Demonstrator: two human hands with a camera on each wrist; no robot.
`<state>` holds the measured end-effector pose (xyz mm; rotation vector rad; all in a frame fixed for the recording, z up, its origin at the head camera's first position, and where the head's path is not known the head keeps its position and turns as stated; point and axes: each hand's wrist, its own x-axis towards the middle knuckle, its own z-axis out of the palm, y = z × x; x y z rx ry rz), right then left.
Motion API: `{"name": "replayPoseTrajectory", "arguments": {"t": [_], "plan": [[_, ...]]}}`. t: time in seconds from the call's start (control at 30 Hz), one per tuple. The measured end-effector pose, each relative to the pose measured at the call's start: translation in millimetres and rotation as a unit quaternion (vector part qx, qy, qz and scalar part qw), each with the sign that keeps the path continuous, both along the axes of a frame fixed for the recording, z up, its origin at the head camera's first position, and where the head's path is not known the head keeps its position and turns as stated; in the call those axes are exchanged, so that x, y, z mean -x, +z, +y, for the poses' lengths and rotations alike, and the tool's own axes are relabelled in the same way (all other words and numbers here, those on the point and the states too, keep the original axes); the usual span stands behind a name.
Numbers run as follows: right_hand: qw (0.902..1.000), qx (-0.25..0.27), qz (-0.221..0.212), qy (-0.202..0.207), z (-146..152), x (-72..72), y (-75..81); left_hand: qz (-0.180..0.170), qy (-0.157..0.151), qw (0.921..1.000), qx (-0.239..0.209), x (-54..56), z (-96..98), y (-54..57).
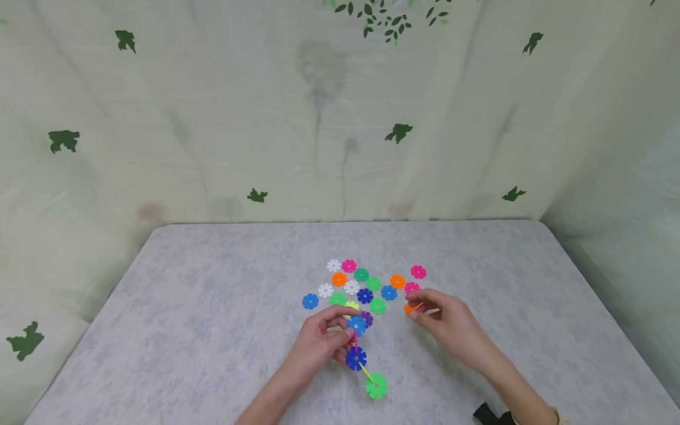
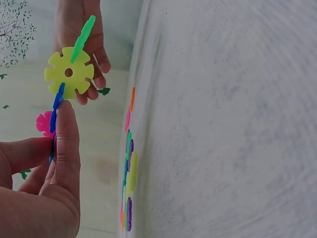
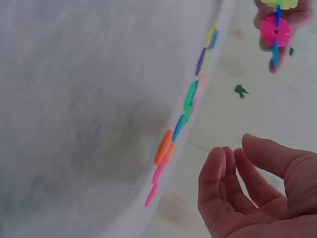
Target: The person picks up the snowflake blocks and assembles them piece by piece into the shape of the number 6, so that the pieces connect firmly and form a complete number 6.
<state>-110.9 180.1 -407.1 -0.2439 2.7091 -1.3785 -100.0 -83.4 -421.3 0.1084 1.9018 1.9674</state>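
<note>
My left hand point(image 1: 324, 337) pinches the light blue disc point(image 1: 356, 325) at the end of a chain of notched plastic flower discs. From it the chain runs through a pink disc point(image 2: 44, 123), a dark blue disc point(image 1: 356, 359) and a yellow disc point(image 2: 62, 62) to a bright green disc point(image 1: 376, 386). In the left wrist view the chain hangs above the tabletop. My right hand point(image 1: 451, 321) hovers near an orange disc point(image 3: 163, 148) lying on the table. Its fingers are loosely bent, and the right wrist view shows nothing between thumb and fingertips.
Loose discs lie in a cluster beyond the hands, among them a white disc point(image 1: 326, 290), a blue disc point(image 1: 310, 301) and a pink disc point(image 1: 418, 272). The grey table point(image 1: 212, 295) ends at a pale leaf-printed curtain point(image 1: 255, 118). A black strap point(image 1: 486, 414) shows by the right wrist.
</note>
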Motion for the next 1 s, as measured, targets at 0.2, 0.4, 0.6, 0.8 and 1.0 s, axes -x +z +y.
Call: {"name": "replayPoseTrajectory", "arguments": {"t": [0.2, 0.4, 0.6, 0.8, 1.0], "plan": [[0.9978, -0.039, 0.017, 0.051, 15, 19.1, -10.1, 0.005, 0.000, 1.0000, -0.001, 1.3, -1.1, -1.2], [0.9932, -0.064, -0.001, 0.097, 27, 36.5, -22.2, 0.006, 0.002, 1.0000, 0.008, 0.7, -0.9, -2.4], [0.9895, -0.093, 0.006, 0.110, 27, 39.9, -25.3, 0.004, 0.001, 0.9999, 0.010, 1.8, -0.2, -3.0], [0.9918, -0.095, 0.004, 0.086, 20, 35.5, -22.2, 0.006, 0.003, 0.9999, 0.014, 2.5, -0.1, -3.9], [0.9900, -0.135, 0.002, 0.041, 9, 29.8, -19.4, 0.009, 0.001, 1.0000, -0.001, 2.1, 0.2, -5.5]]}}
